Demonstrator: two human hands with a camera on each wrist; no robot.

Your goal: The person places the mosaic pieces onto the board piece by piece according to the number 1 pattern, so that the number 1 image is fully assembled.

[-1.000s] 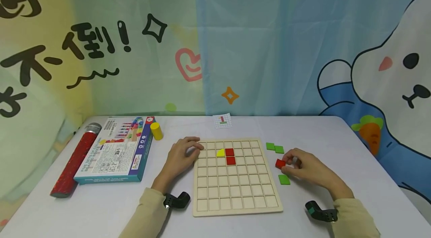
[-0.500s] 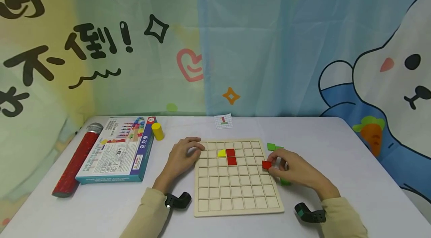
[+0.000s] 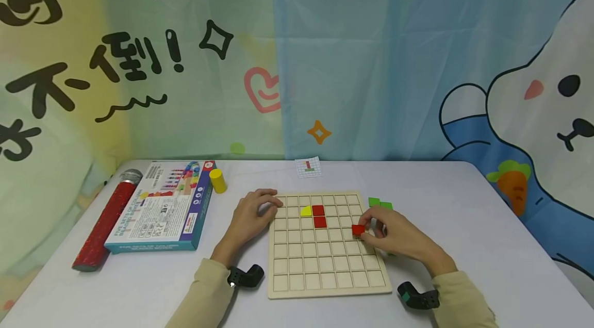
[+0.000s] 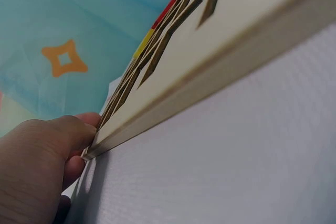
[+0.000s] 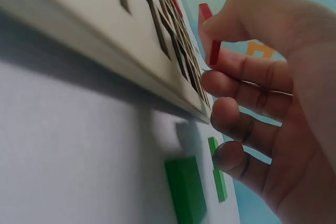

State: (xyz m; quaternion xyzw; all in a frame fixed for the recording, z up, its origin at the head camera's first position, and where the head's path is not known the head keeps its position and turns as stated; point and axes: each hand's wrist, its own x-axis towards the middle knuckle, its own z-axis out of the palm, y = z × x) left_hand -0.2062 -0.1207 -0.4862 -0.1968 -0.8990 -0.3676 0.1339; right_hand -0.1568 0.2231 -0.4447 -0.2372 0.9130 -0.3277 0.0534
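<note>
A wooden grid board [image 3: 330,281] lies flat on the table, with one yellow piece [image 3: 306,211] and two red square tiles [image 3: 319,222] in its upper cells. At the board's upper left edge my left hand [image 3: 249,217] holds on; in the left wrist view its fingers [image 4: 79,136] sit above and below the corner. Over the right side of the board, my right hand [image 3: 394,232] pinches another red square tile [image 3: 358,230] between thumb and fingers. The right wrist view shows this tile [image 5: 214,51] raised above the board, the other fingers loosely curled.
Green tiles [image 3: 386,205] lie right of the board, one mostly hidden under the right hand. A small pattern card [image 3: 308,167] lies behind the board. To the left are a box [image 3: 153,209], a yellow cylinder [image 3: 217,181] and a red tube [image 3: 106,225].
My right hand has lifted the red tile from beside the green tiles and carried it left over the board's right columns. The left hand stays at the board's edge.
</note>
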